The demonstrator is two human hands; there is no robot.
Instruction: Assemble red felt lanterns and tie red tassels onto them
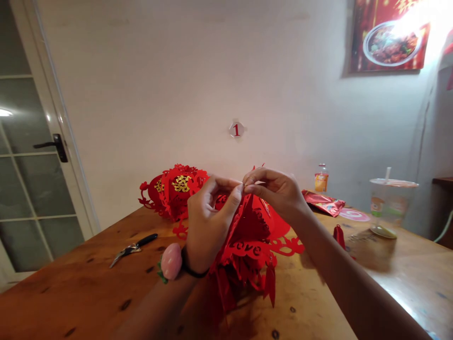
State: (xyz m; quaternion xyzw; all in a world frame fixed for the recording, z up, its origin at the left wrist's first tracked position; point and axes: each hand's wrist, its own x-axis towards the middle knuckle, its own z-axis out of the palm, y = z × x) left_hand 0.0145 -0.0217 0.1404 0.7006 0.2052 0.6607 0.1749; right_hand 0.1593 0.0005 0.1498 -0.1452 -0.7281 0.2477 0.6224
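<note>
Both hands meet above a red cut-out lantern (247, 226) with "Love" lettering and dangling red strips. My left hand (212, 212) is closed, thumb and forefinger pinched at the lantern's upper edge. My right hand (276, 189) pinches at the same spot, fingertips almost touching the left ones. A tiny glint of metal shows between the fingertips, too small to name. Behind my left hand stands a second red lantern (171, 191) with gold characters. Pliers (132, 249) with a black handle lie on the table to the left.
On the wooden table (88, 293), right side, are a red packet (323, 203), a pink-and-white disc (349, 215), a small red piece (339, 236), scattered small metal bits (363, 237), a plastic cup with straw (392, 205) and an orange-labelled bottle (321, 179). A wall stands behind.
</note>
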